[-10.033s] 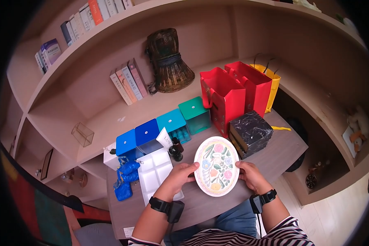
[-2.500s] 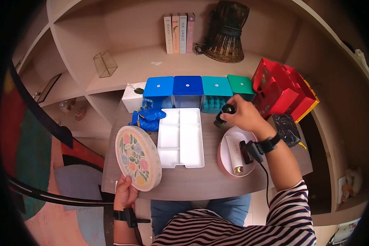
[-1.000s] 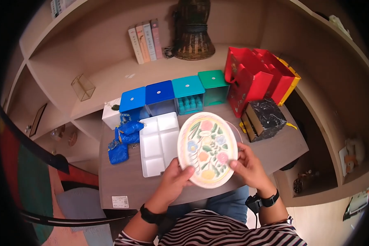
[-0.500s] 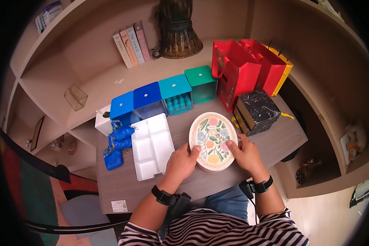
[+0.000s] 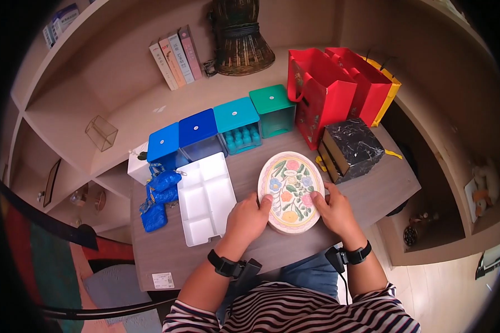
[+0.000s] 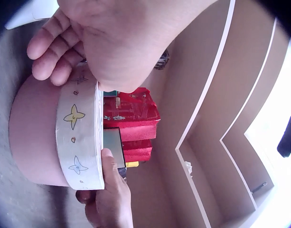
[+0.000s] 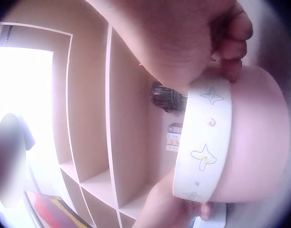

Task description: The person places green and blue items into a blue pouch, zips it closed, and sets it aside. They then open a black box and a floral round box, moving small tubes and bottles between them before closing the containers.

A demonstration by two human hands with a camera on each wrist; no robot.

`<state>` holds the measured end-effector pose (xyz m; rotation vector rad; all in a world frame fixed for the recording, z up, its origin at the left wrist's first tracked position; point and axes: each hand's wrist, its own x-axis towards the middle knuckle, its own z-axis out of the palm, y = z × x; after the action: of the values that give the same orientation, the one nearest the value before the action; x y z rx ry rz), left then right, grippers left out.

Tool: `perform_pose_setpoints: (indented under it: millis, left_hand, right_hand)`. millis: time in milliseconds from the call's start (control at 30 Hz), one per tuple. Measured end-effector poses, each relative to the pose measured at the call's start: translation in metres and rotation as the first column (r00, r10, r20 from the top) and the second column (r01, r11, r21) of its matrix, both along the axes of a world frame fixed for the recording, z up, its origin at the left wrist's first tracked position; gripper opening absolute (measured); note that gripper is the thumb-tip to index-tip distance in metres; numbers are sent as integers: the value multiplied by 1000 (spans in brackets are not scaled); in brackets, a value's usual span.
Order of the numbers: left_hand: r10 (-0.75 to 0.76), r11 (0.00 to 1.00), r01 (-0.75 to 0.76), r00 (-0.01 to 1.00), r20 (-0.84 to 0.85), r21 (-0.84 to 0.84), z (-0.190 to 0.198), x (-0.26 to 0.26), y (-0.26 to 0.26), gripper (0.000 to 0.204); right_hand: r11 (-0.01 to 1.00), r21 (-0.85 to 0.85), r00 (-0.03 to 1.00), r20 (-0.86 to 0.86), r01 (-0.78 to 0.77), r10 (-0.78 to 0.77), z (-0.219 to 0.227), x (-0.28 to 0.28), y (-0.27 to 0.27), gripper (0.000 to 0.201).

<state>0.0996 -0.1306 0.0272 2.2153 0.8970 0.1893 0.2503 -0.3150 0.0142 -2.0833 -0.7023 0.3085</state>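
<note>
An oval box with a flower-patterned lid (image 5: 291,192) sits near the table's front edge. Both wrist views show the lid's white rim (image 6: 79,137) (image 7: 204,142) around the pink body (image 6: 36,133) (image 7: 254,142). My left hand (image 5: 249,219) (image 6: 117,42) holds the box's left side, thumb on the lid's top edge. On the right side my right hand (image 5: 337,212) (image 7: 178,42) grips it likewise, thumb on top and fingers around the side. The box's contents are hidden under the lid.
A white divided tray (image 5: 207,197) lies left of the box, beside blue pouches (image 5: 154,216). Behind stand lidded boxes (image 5: 236,114). Red bags (image 5: 322,94) and a black marbled box (image 5: 354,149) are at the right.
Earlier, the left hand held the lid apart while the right held a dark bottle near the open pink box. Now the lid is on the box, with both hands at its sides.
</note>
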Motion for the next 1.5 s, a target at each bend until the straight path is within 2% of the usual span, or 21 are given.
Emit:
perform_pose_setpoints:
  millis: [100,167,233,300,333,433,500,567,733,833,1033,1100,1133,1267,1433,1500]
  left_hand:
    - [8,1000,-8,1000,-1,15,5,2,-4,51]
    - [-19,995,25,998,-61,95,13,2,-8,53]
    - [2,998,2,998,-67,64,16,2,-7,53]
    - [-49,995,55,995,-82,79,10,2,-3,51]
    - [-68,997,70,991,-111,20,8,3,-1,52]
    - [-39,998,43,995,-91,46,-1,1,-4,53]
    - [-34,997,40,995,-98,58,5,1,-5,54]
    - [-74,997,80,978,-193,21,17,5,-3,51]
    - [-90,994,98,983,-158,41,17,21,10,46]
    - [-115,992,123,972,-204,28,21,29,17,47]
    - [-133,987,150,964,-230,56,23,34,21,47]
    - [-174,985,168,960,-221,-45,17,35,29,47]
    - [-174,985,169,960,-221,-42,12,35,29,47]
    - [-174,983,182,964,-200,22,10,34,26,48]
    - [-182,979,193,973,-140,68,2,32,21,49]
    - [-117,987,134,979,-165,92,2,31,16,47]
  right_hand:
    - [1000,-24,1000,-15,16,-17,-8,-3,-3,53]
    - [1000,-29,999,-44,-1,0,-6,-5,1,51]
    - [996,-93,1000,-7,11,-11,1,-5,2,48]
    - [997,-75,1000,18,-6,7,0,-5,6,48]
    - [997,-73,999,31,-2,4,5,-6,6,48]
    - [999,-43,997,82,-12,15,-1,-6,8,48]
    - [994,-106,992,120,-18,31,3,-4,7,47]
    - [987,-160,994,107,3,15,11,-5,8,46]
    - [943,-321,980,198,84,-19,21,2,14,47]
    - [919,-377,961,278,113,-4,22,5,19,50]
    - [893,-441,953,299,93,49,9,16,22,51]
    - [879,-465,949,312,102,55,8,13,23,52]
    - [868,-484,943,328,114,59,8,12,25,52]
    - [885,-446,952,306,133,11,4,11,24,52]
    - [899,-429,966,257,88,28,4,13,22,56]
    - [898,-431,972,234,85,20,2,16,21,60]
